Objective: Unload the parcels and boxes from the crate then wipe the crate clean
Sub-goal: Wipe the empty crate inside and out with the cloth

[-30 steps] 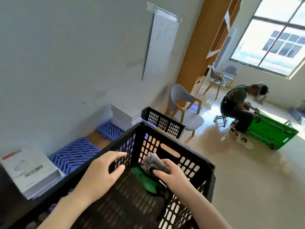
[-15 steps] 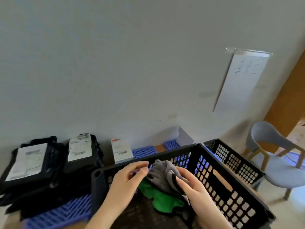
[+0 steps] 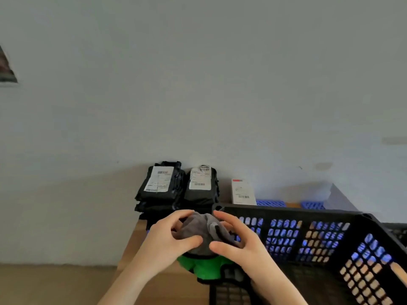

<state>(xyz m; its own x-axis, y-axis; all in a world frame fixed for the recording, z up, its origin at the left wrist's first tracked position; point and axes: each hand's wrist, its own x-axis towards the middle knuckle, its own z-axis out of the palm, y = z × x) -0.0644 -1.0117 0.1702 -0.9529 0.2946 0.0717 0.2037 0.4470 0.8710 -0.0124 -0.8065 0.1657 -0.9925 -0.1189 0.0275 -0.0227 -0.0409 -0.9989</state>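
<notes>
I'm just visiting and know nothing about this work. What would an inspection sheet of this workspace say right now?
Surface: tan floor beside the crate.
Job's things: black crate, no parcels seen in its visible part; black parcels in two stacks and a white box stand against the wall, outside the crate.
Clutter: blue pallets behind the crate; green cloth hanging just under the gray one.
Hands: left hand and right hand both grip a gray cloth at the crate's corner.
Cables: nothing seen.
Surroundings: plain gray wall.
</notes>
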